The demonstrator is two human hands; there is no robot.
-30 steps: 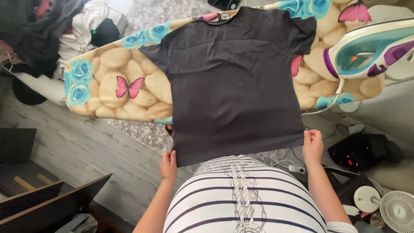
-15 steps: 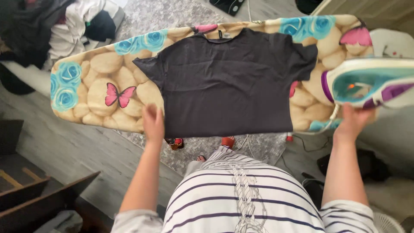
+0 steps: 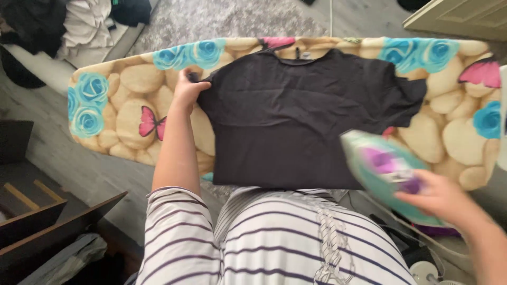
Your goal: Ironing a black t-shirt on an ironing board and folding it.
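A black T-shirt (image 3: pixel 296 116) lies flat on an ironing board (image 3: pixel 127 100) whose cover shows blue roses, pink butterflies and tan stones. My left hand (image 3: pixel 187 89) grips the shirt's left sleeve at its edge. My right hand (image 3: pixel 441 198) holds the purple handle of a teal and white iron (image 3: pixel 383 169), blurred by motion, over the shirt's lower right corner. I cannot tell whether the iron touches the cloth.
A pile of dark and white clothes (image 3: pixel 79 26) lies at the upper left beyond the board. Dark wooden furniture (image 3: pixel 47 221) stands at the lower left. A small white fan (image 3: pixel 428 272) and cables sit on the floor at the lower right.
My right hand has taken the iron from the board's right end and brought it left and down toward the shirt. My left hand moved up from the hem to the left sleeve.
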